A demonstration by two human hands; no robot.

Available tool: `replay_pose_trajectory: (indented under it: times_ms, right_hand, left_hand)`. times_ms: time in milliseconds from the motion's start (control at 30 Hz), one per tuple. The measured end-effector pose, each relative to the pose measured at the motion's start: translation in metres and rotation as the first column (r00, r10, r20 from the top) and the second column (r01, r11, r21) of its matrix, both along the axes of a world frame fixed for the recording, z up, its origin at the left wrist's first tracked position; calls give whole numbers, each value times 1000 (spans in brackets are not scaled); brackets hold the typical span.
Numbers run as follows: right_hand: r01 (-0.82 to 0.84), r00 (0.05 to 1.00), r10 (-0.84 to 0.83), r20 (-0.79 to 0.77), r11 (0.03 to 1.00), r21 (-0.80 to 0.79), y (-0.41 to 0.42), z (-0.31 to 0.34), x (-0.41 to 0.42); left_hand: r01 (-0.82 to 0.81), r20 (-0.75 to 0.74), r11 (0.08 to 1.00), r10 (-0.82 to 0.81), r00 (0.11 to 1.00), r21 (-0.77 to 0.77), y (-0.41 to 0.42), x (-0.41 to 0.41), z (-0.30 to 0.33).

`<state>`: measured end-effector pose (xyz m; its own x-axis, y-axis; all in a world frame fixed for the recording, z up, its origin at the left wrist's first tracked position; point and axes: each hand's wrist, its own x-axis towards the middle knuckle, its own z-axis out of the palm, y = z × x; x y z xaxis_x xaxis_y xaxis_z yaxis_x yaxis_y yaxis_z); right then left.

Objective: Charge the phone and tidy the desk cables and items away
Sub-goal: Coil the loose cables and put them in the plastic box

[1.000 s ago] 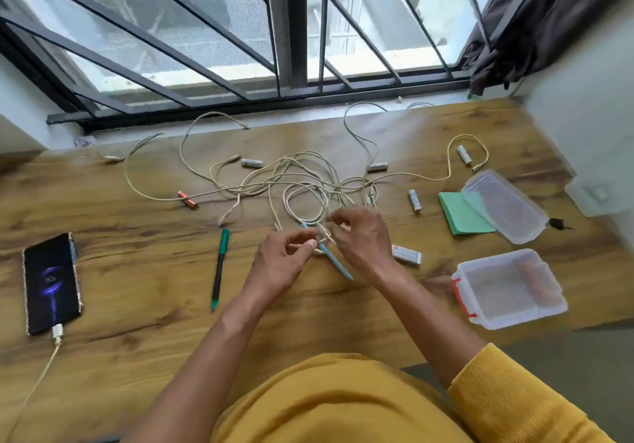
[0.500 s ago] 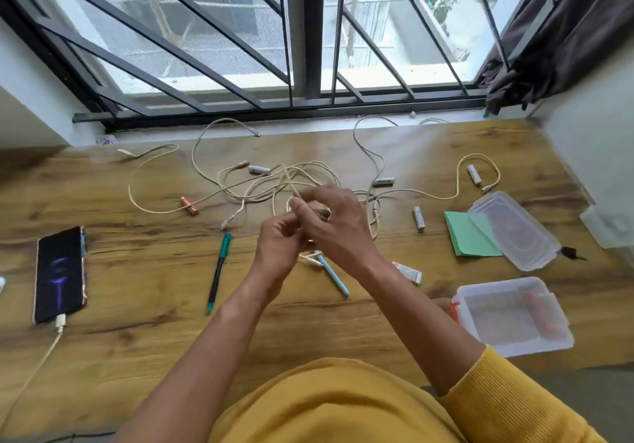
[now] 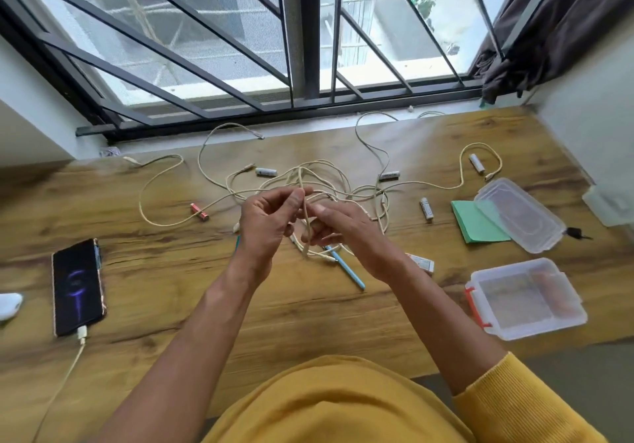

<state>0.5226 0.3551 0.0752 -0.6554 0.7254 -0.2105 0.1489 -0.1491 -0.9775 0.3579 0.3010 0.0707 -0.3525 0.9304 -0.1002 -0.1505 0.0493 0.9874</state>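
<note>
Both hands are lifting a cable [image 3: 304, 226] above the surface [image 3: 308, 309]: left hand [image 3: 271, 218] pinching it, right hand [image 3: 338, 224] seemingly pinching too. Phone [image 3: 77, 286] is lying far left, plugged in.

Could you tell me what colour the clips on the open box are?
Orange-red clips, head view.

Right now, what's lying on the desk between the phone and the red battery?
In the head view, nothing: bare wood runs from the phone to the red battery. The nearest cream cable loops just behind that line.
</note>
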Motion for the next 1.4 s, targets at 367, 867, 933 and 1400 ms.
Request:
replay_pose_trajectory:
  times_ms: [367, 867, 933, 1400]
  right_hand:
    - [-237, 948, 229, -223, 972, -9, -7, 12, -9]
    - [-432, 837, 378, -397, 900, -55, -2, 49, 10]
    - [-388, 827, 321, -462, 920, -56, -3, 50, 8]
    - [71, 804, -129, -581, 990, -121, 13, 45, -21]
  left_hand:
    - [-136, -331, 989, 150, 932, 65, -10, -23, 3]
    - [278, -652, 949, -117, 749, 148, 1, -36, 20]
    - [275, -669, 946, -92, 738, 174, -2, -29, 20]
    - [333, -821, 935, -282, 497, -119, -34, 4, 10]
